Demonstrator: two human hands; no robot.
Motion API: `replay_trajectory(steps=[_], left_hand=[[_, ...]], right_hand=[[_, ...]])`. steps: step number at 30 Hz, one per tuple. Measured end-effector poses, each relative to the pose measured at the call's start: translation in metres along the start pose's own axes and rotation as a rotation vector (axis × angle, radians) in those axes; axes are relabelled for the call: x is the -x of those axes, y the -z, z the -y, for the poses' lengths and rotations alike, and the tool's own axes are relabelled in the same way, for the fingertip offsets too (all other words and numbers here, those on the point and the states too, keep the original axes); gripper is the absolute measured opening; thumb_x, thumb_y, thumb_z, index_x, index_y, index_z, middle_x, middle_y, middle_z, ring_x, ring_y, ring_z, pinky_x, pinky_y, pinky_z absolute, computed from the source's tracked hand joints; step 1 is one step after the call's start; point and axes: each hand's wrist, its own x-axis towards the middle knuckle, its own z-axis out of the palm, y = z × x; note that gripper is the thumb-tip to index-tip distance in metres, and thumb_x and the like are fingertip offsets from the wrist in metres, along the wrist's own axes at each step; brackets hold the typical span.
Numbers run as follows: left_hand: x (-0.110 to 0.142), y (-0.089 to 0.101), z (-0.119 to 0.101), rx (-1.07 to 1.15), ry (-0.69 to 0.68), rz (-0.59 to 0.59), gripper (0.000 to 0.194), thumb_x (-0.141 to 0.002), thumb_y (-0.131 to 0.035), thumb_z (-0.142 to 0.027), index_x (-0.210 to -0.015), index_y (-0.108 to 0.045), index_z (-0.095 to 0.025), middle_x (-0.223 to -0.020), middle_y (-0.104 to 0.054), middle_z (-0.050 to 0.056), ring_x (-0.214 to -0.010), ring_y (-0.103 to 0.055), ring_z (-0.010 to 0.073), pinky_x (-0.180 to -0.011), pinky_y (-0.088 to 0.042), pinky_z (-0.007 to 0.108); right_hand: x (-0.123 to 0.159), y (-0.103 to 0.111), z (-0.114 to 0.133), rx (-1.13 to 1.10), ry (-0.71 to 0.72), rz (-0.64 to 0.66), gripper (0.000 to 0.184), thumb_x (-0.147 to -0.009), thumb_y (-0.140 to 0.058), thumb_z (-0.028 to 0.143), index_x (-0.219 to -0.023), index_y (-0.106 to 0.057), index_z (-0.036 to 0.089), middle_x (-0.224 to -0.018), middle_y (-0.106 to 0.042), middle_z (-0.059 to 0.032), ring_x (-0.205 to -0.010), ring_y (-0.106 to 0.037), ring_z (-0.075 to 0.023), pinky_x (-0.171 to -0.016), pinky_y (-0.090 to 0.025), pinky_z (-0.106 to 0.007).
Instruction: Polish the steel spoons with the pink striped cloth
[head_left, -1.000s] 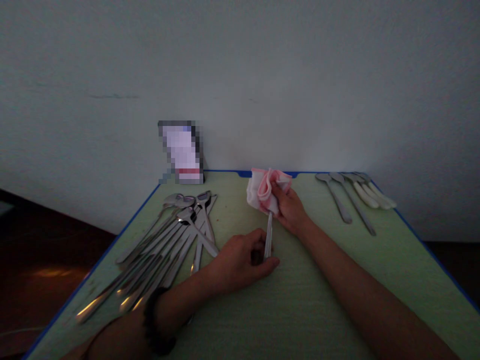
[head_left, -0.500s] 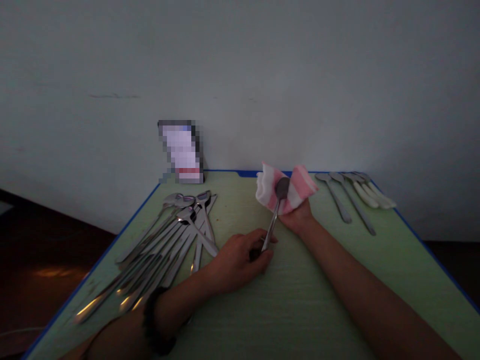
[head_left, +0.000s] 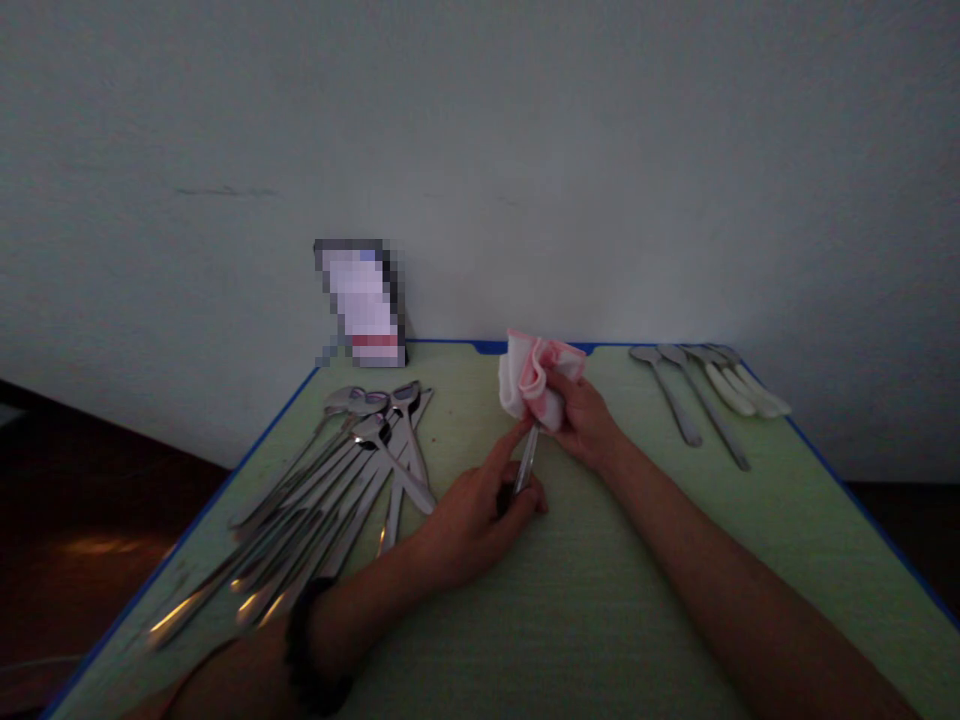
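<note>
My left hand is closed around the handle of a metal spoon, with the index finger stretched along it toward the cloth. The spoon's bowl is hidden inside a pink and white cloth. My right hand grips that cloth, folded around the bowl, with the thumb pressing on top. Left of my left hand lies a pile of metal spoons and other long-handled cutlery, loosely overlapping on the table.
At the table's far right lie several spoons, some with white handles. A phone, its screen blurred, leans against the wall at the back left. A blue edge rims the green tabletop.
The cloth, spread open behind the spoon's bowl before, is now folded over it by my right hand. My left index finger has stretched forward along the handle.
</note>
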Motion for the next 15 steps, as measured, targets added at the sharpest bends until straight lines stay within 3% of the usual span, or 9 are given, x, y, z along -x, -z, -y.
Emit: replay_trajectory(steps=[7, 15], left_hand=[[0.0009, -0.001, 0.001, -0.005, 0.011, 0.04, 0.062, -0.089, -0.045, -0.021, -0.142, -0.013, -0.019, -0.084, -0.067, 0.001, -0.066, -0.059, 0.0133, -0.064, -0.044, 0.025], [0.0022, 0.0001, 0.0008, 0.03, -0.026, -0.065, 0.056, -0.091, -0.038, -0.018, -0.141, -0.013, -0.021, -0.09, -0.065, 0.002, -0.07, -0.057, 0.0125, -0.065, -0.043, 0.024]], right_hand=[[0.0017, 0.0057, 0.0006, 0.103, 0.026, -0.022, 0.01, -0.056, -0.061, 0.014, -0.06, -0.053, 0.018, -0.049, -0.054, 0.0066, -0.044, -0.045, -0.0089, -0.044, -0.037, -0.022], [-0.0037, 0.003, -0.0077, 0.091, 0.169, 0.006, 0.028, -0.058, -0.073, 0.028, -0.08, -0.06, 0.018, -0.069, -0.065, 0.0023, -0.059, -0.057, -0.0112, -0.058, -0.045, -0.024]])
